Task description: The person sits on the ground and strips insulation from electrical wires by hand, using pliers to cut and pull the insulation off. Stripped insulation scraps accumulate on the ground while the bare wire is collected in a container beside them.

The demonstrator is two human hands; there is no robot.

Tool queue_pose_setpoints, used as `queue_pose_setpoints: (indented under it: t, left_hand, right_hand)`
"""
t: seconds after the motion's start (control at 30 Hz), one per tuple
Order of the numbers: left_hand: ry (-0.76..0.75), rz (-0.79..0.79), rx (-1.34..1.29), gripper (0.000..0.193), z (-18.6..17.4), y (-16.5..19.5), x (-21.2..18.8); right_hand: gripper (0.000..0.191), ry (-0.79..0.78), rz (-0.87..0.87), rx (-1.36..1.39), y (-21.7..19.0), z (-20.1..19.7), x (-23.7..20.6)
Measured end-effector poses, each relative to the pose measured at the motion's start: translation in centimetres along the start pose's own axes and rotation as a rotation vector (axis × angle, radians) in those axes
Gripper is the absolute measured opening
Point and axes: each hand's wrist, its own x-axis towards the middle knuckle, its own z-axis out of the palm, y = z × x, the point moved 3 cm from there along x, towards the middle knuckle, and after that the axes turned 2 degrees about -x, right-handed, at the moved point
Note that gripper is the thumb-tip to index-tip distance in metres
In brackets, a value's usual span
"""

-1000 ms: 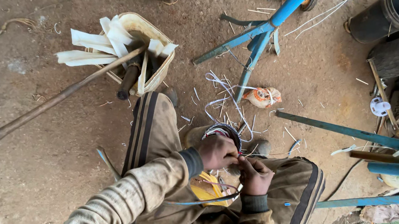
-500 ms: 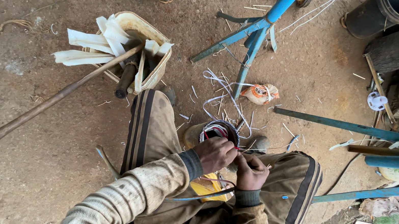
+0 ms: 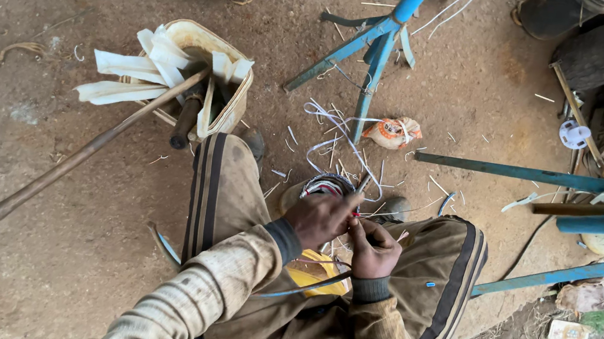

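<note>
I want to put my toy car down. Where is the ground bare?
Bare dirt lies left of the long rod, and between the tan container and the blue metal stand. It is crowded by the hands, with the wire coil, and along the right edge, with the blue bars.

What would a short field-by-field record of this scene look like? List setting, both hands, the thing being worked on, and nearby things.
Setting: dirt ground, seen from above a seated person's lap
Left hand: grips the wire coil between the knees
Right hand: closed, pinching thin wires beside the left hand
Under the hands: yellow object, partly hidden
Nearby left: cream basket with white strips, long pole across it
Nearby ahead: blue metal frame, small orange bundle, scattered wire offcuts
</note>
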Motion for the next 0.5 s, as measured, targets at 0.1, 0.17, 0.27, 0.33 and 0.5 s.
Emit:
queue_pose_setpoints:
  t: [0.1, 0.17, 0.27, 0.33, 0.5]
  left_hand:
    - [-0.105, -0.232, -0.247, 0.056, 0.9, -1.6, 0.6]
    - [-0.28, -0.417, -0.486, 0.031, 2.2, -3.2, 0.6]
    - [-0.597, -0.443, -0.751, 0.031, 3.9, -6.2, 1.0]
    - [-0.873, -0.351, -0.827, 0.034, 4.7, -8.5, 1.5]
    - [-1.439, -0.48, -1.325, 0.034, 7.1, -11.2, 2.4]
  right_hand:
    - [0.012, -0.035, -0.03, -0.041, -0.2, -0.3, 0.1]
    - [0.013, -0.055, 0.013, -0.03, -0.1, -0.2, 0.2]
    - [0.012, -0.113, -0.043, -0.061, -0.5, 0.4, 0.1]
    - [0.011, -0.164, -0.094, -0.095, -1.0, 0.9, 0.0]
    - [0.01, -0.238, -0.187, -0.166, -2.4, 1.4, 0.5]
